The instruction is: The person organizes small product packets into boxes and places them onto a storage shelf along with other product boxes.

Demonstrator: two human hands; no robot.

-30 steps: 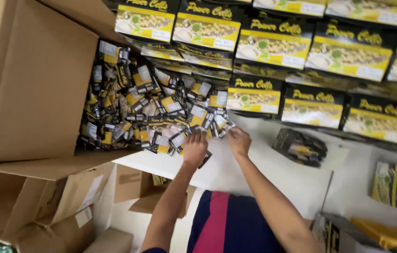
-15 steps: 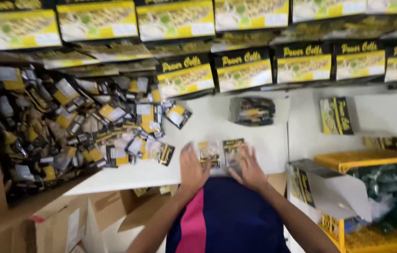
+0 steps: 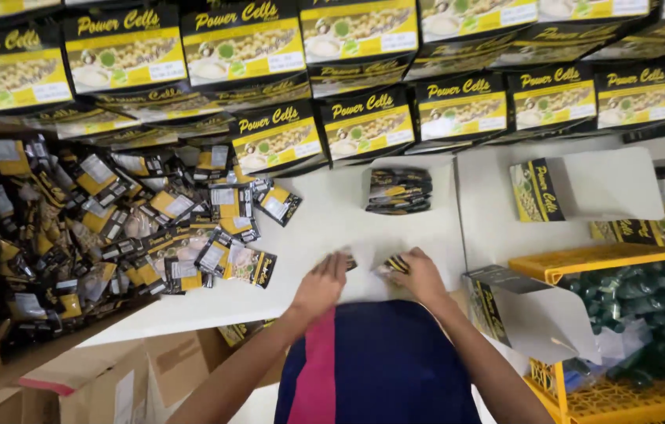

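1. My left hand [image 3: 321, 284] and right hand [image 3: 419, 276] rest at the table's [image 3: 332, 228] near edge, each closed on a few small sachets [image 3: 395, 264] (mostly hidden under my fingers).
2. Just beyond my right hand lies a neat stack of sachets [image 3: 398, 190].
3. Left of my left hand spreads a loose heap of sachets [image 3: 113, 228].
4. Right of my right hand stands a yellow crate [image 3: 584, 263].
5. Farthest ahead are rows of black-and-yellow boxes [image 3: 364, 126].
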